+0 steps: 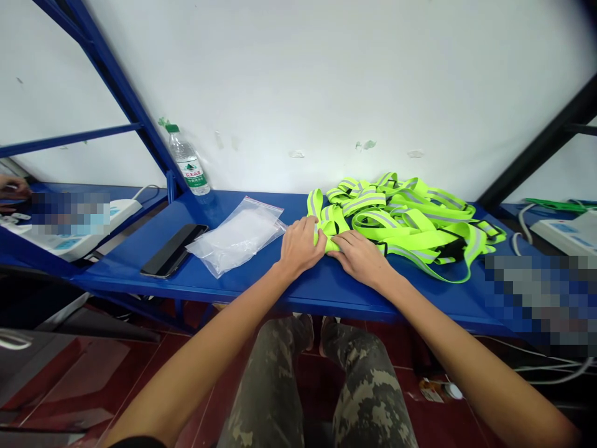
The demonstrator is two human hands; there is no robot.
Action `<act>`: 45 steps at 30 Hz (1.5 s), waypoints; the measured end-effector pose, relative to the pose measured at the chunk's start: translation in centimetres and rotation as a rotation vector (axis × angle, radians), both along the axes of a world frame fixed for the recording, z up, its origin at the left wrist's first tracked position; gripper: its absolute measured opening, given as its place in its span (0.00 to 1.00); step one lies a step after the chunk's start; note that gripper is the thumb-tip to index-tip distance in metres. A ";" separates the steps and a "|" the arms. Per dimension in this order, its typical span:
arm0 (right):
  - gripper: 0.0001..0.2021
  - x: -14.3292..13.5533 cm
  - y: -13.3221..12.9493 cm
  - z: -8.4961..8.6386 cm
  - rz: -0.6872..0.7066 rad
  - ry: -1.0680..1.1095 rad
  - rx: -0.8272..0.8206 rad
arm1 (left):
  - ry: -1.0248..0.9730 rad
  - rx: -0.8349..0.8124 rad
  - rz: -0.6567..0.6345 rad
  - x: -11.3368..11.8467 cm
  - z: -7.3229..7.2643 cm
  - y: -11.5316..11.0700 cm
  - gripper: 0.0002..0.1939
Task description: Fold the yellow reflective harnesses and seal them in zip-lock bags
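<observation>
My left grip point(302, 246) and right grip point(361, 256) pinch a yellow strap point(332, 242) on the tabletop point(429, 292), at the strap pile's point(415, 221) left edge. I judge: keep it flat, tension even, untwisted.

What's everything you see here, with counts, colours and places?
table: one, blue, centre
wall: one, white, behind
straps: several, neon yellow-green, heaped on table's right
plastic bag: at least one, clear, left of centre
phone: one, black, table's left
water bottle: one, clear, green-capped, back left
devices: two, white, far left and right
cables: several, white, both sides
frame bars: several, blue left, dark right
floor: one, red, below
floor bottle: one, amber, lower right
co-worker's hand: one, far left edge
trousers: one pair, camouflage, below
left hand: one, bare, gripping straps
right hand: one, bare, gripping straps
</observation>
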State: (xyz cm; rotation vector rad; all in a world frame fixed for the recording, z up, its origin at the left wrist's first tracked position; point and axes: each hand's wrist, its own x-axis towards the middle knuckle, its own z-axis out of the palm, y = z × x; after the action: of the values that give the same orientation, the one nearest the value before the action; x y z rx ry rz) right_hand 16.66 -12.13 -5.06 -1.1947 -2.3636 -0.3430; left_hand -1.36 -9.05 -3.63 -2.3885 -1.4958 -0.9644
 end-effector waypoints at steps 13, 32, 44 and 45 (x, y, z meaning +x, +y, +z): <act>0.19 0.9 0.4 -1.4 0.118 0.235 -0.085 | 0.141 -0.062 0.057 0.1 0.1 0.4 0.12; 0.18 -0.4 0.6 0.2 -0.042 0.459 -0.275 | -0.148 -0.175 0.127 0.2 0.3 0.8 0.18; 0.19 -0.4 2.1 -0.5 -0.108 0.546 -0.228 | -0.085 -0.234 0.193 0.5 0.4 1.7 0.15; 0.18 -0.4 2.1 -0.6 -0.112 0.552 -0.219 | -0.088 -0.250 0.188 0.5 0.3 2.0 0.15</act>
State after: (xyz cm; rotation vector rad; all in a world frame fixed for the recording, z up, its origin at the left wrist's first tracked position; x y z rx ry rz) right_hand 16.27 -10.04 -5.61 -1.3185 -1.8886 0.1988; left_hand -0.81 -7.10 -3.30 -2.3340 -1.9376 -0.8968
